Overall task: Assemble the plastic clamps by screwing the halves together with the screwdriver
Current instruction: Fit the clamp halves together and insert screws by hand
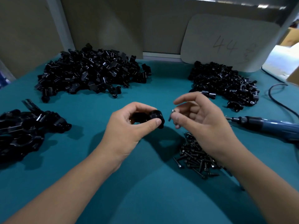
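Black plastic clamp [152,118] gripped in the left hand [129,125], bore turned toward the right hand [199,120], which pinches a screw [171,115] just beside it — evidently to start the thread by hand. Screwdriver [265,124] lies idle at right, screw pile [195,155] near. Teal mat [145,183]; heaps of halves [90,70] behind, beige partition [105,21].
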`<control>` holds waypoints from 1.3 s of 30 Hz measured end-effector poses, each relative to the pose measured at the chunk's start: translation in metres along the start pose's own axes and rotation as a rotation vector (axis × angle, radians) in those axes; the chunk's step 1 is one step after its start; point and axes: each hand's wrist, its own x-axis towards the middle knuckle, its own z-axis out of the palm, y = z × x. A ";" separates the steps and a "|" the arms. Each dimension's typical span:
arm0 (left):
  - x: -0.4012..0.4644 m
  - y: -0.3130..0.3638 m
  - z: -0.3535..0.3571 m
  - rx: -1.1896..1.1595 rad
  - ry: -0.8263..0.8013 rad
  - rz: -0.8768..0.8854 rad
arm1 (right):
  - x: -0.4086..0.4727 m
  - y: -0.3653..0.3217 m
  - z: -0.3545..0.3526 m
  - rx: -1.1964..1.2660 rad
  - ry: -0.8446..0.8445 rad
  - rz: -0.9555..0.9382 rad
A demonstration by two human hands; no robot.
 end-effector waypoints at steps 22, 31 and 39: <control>0.003 -0.005 0.000 -0.033 0.001 0.027 | -0.005 -0.004 0.025 0.154 0.072 -0.004; 0.002 -0.004 -0.001 -0.040 -0.009 0.025 | -0.003 -0.005 0.020 0.233 0.119 0.072; 0.002 -0.005 -0.002 -0.068 -0.052 0.003 | -0.005 -0.004 0.019 0.072 0.142 0.051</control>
